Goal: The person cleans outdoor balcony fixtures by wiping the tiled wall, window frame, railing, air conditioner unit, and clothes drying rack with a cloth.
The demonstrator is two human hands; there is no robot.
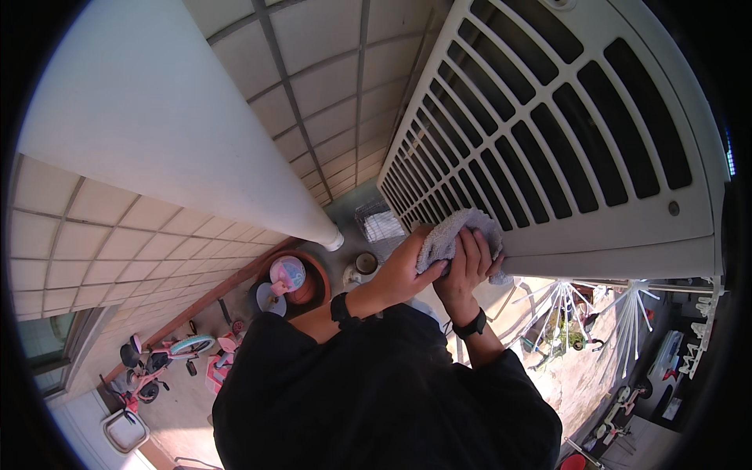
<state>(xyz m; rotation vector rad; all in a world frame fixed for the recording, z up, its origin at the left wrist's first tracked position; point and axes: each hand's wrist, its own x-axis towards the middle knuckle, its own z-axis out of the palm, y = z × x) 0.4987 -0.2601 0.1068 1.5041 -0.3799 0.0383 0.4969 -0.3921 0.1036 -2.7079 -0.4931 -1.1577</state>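
Note:
A grey cloth (468,221) is bunched up at the lower edge of a tall white slatted metal unit (540,254). My left hand (406,266) grips the cloth from its left side, thumb stretched across the near side and the other fingers partly hidden by the fabric. Pressed over the cloth with bent fingers is my right hand (464,272), close to the unit's bottom corner. Both wrists wear black bands.
A thick white pipe (196,117) slants along the tiled wall (313,47) on the left. Below stand a large brown tub (316,286), a pink child's bicycle (153,374) and a round pot (366,262). White hanging racks (560,309) are at right.

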